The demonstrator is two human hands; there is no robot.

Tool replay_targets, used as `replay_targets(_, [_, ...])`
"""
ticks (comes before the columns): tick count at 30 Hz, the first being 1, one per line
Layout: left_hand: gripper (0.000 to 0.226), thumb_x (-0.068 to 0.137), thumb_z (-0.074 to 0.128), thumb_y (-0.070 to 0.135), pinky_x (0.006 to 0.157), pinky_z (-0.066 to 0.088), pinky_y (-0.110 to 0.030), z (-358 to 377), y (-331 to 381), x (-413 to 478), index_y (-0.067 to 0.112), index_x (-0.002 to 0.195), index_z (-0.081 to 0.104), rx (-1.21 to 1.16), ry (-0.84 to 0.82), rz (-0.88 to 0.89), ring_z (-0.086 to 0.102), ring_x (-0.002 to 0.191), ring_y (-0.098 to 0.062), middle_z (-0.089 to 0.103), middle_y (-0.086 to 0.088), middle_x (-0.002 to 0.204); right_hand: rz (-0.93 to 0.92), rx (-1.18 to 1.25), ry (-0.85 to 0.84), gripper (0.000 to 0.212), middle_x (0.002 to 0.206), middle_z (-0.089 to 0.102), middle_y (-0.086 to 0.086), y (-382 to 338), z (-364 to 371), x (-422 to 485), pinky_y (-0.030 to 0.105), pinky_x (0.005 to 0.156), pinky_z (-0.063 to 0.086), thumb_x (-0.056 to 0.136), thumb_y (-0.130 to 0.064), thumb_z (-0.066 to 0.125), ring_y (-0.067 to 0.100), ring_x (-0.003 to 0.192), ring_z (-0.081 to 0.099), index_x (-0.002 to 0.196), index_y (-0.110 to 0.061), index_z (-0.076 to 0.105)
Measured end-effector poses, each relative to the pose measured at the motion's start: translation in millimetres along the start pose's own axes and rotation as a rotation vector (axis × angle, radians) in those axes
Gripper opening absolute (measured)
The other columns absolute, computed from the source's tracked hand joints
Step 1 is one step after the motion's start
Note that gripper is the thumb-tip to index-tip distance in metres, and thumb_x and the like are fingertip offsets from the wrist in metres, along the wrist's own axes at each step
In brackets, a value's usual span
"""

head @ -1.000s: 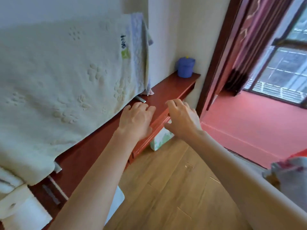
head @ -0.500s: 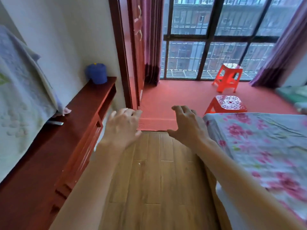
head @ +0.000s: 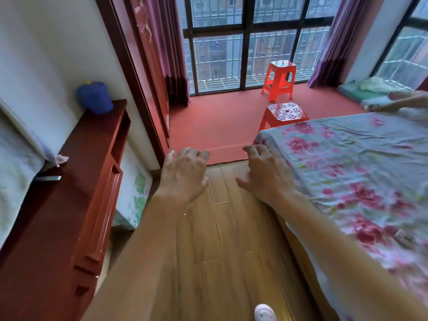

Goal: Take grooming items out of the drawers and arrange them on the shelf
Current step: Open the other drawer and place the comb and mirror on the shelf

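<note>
**Both hands empty, drawers lying to the left**

Left hand (head: 183, 174) and right hand (head: 266, 176) are hovering side by side over the wooden floor (head: 220, 246), palms down. The fingers are loosely curled and gripping nothing. Neither hand is touching any furniture.

The red drawer unit (head: 105, 205) is standing along the left wall. Its long axis is running away from the viewer toward the door frame, and its drawer fronts are facing right, into the aisle. The fronts are looking closed, and no grooming item is showing in or on them. Its flat top, the shelf (head: 90, 144), is carrying a blue pot (head: 95, 97) at the far end and a small metal piece (head: 49, 178) nearer in; what that piece is, I cannot tell.

The bed (head: 347, 172) is lying just to the right of the right hand.

Judgement: the drawers are sitting left of and below both hands, with the left hand nearer. The coming reach is calling for a leftward, downward move to a drawer front, then a pull to the right, across the unit's long axis.
</note>
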State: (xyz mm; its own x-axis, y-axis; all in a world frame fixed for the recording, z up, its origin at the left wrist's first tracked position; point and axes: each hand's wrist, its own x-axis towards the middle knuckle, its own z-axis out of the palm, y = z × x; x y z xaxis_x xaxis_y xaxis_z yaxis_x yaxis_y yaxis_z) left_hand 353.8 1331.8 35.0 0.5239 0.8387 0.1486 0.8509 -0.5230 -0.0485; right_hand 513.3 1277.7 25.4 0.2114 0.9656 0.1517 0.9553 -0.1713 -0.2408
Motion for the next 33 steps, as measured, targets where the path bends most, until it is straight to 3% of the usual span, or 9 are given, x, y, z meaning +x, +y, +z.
replay_targets(21, [0.056,0.092,0.051,0.032,0.114,0.02,-0.043,7,44,25,0.022,0.143,0.031,-0.009,-0.003,-0.112,0.033,0.135,-0.019,0.043,-0.001,0.141,-0.124,-0.053,-0.052,0.07,0.135,0.047,0.008,53,-7,17,0.045,0.099,0.044,0.081,-0.042,0.064,0.029,0.122,0.047,0.138,-0.013,0.035])
replay_targets(33, [0.06,0.091,0.053,0.035,0.113,0.023,-0.043,26,5,66,0.022,0.144,0.03,0.038,-0.014,-0.179,0.033,0.134,-0.018,0.043,0.0,0.141,-0.21,-0.051,-0.088,0.063,0.135,0.046,0.007,34,14,80,0.042,0.094,0.044,0.084,-0.04,0.061,0.029,0.122,0.045,0.136,-0.014,0.037])
